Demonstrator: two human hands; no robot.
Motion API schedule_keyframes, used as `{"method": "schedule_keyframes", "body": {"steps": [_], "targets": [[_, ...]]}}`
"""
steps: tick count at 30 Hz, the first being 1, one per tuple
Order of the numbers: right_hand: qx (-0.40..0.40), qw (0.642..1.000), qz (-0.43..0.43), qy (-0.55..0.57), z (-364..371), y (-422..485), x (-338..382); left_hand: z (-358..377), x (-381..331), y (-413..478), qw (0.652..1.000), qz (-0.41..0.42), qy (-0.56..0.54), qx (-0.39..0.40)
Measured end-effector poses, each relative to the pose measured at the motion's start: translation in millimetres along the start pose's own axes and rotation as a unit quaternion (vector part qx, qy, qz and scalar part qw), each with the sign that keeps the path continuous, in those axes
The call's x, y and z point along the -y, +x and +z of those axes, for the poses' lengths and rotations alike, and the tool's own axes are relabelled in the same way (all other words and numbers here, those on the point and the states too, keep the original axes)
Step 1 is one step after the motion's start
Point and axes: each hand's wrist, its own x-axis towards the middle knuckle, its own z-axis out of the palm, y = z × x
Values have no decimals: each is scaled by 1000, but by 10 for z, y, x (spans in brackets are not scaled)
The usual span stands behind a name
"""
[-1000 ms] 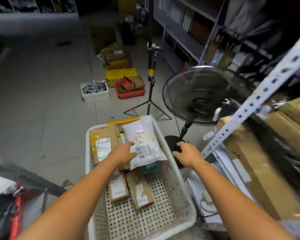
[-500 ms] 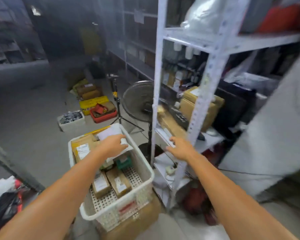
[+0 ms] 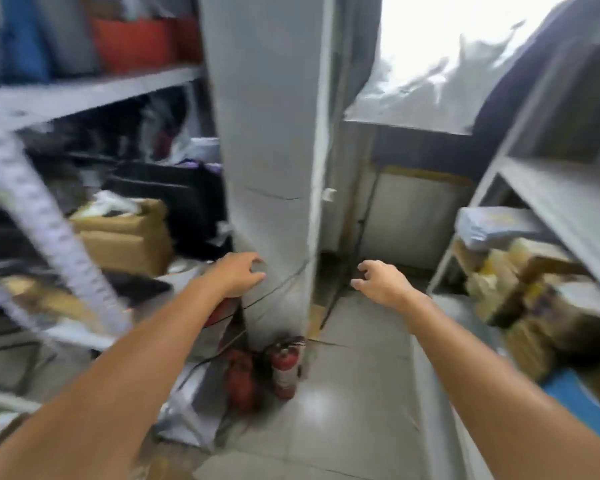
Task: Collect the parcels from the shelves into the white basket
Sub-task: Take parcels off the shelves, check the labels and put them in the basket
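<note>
Both hands are out front, carrying nothing: left hand (image 3: 238,275) and right hand (image 3: 381,282), fingers loosely curled. Parcels (image 3: 520,271) wait on the right-hand shelf (image 3: 561,199), brown boxes (image 3: 125,233) on the left. The white basket's out of view, so the collecting looks unfinished.

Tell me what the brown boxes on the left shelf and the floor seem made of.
The brown boxes look like cardboard: matte tan faces with folded edges, though motion blur leaves this uncertain. The floor is probably glazed tile: pale grey and glossy, with a light reflection and thin joint lines.
</note>
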Motion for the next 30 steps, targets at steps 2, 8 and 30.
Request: {"method": "schedule_keyframes", "body": {"steps": [2,8,30], "targets": [[-27,998,63,7,-167,-64,-408,114,-490,411,998,57,-4,31],[-109,963,240,55,-436,-530,-1296,655,-1762,1204,965,243,36,89],[-321,691,623,177,695,-5479,-1975,2655,-4374,-2228,676,684,78,263]]}}
